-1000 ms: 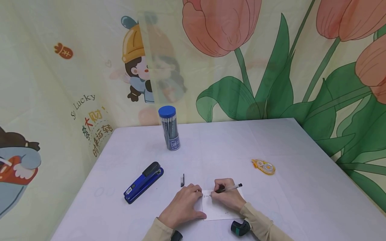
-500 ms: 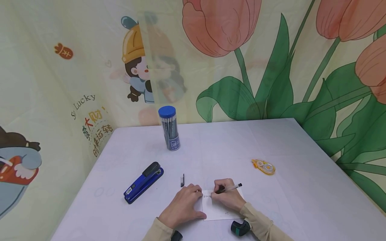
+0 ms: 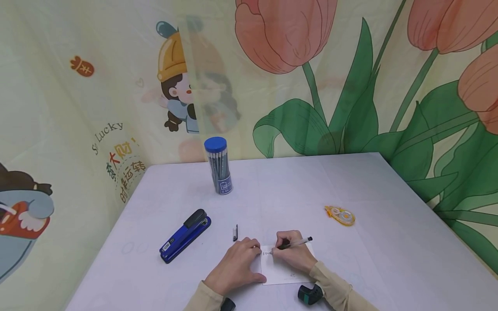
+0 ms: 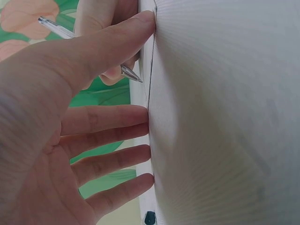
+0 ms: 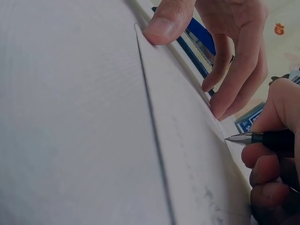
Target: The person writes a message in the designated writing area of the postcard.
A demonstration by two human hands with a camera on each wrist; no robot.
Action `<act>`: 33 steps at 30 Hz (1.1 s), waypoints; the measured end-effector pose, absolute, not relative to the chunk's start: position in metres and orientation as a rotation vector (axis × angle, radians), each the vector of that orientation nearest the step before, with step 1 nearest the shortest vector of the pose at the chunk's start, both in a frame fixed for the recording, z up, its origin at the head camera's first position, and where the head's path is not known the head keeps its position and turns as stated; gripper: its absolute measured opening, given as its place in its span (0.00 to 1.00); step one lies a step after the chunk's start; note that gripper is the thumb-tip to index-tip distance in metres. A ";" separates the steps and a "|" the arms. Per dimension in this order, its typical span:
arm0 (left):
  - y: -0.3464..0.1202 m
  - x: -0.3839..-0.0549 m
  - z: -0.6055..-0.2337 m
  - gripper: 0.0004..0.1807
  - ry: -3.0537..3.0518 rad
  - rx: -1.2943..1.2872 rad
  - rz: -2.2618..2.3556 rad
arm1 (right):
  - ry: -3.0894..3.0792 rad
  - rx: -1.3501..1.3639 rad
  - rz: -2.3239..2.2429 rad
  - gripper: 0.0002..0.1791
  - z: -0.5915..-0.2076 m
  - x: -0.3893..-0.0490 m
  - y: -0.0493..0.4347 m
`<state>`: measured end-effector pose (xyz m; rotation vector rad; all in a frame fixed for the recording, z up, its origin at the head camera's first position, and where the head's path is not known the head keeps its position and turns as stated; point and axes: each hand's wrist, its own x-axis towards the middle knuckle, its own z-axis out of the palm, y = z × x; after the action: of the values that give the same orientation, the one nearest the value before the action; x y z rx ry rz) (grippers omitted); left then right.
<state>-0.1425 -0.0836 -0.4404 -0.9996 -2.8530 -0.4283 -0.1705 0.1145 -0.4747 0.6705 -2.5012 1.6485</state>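
The right hand [image 3: 293,251] pinches a pen [image 3: 301,243] between curled fingers and thumb. The pen has a clear barrel, a dark grip and a black end; its metal tip meets a white sheet of paper [image 3: 281,273]. The left hand [image 3: 240,264] holds nothing: its fingers are extended and slightly spread, with the thumb on the near left corner of the sheet.

The paper lies on the white table [image 3: 389,242], between and under the hands. It bears a short handwritten line at its upper left, beside the pen tip, and a small mark near its lower right. Both are too small to read.

Surrounding items: a clear-and-black cap [image 3: 235,233] beyond the left hand; to its left, a blue and black stapler [image 3: 184,236] with a white sticker, text not legible; farther back, an upright pencil tube [image 3: 218,166] with a blue lid and a blue label [image 3: 225,185] reading "HB"; at the right, a yellow correction tape [image 3: 340,216].

Printed wall fabric [image 3: 128,82] stands behind the table. Its lettering includes "So Lucky" and Chinese characters, among them 大财 and 运转.
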 end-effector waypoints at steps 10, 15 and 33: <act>-0.084 -0.142 -0.441 0.30 -2.859 -0.992 -0.435 | -2.499 0.677 1.644 0.12 -0.483 -0.175 0.116; -0.084 -0.142 -0.441 0.30 -2.854 -0.994 -0.434 | -2.490 0.693 1.671 0.13 -0.484 -0.176 0.117; -0.083 -0.143 -0.441 0.30 -2.892 -0.977 -0.441 | -2.503 0.641 1.646 0.13 -0.481 -0.175 0.118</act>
<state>-0.1430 -0.0827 -0.4409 -0.9770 -2.8917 -0.4413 -0.1748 0.1180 -0.4814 0.6412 -2.5027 1.6465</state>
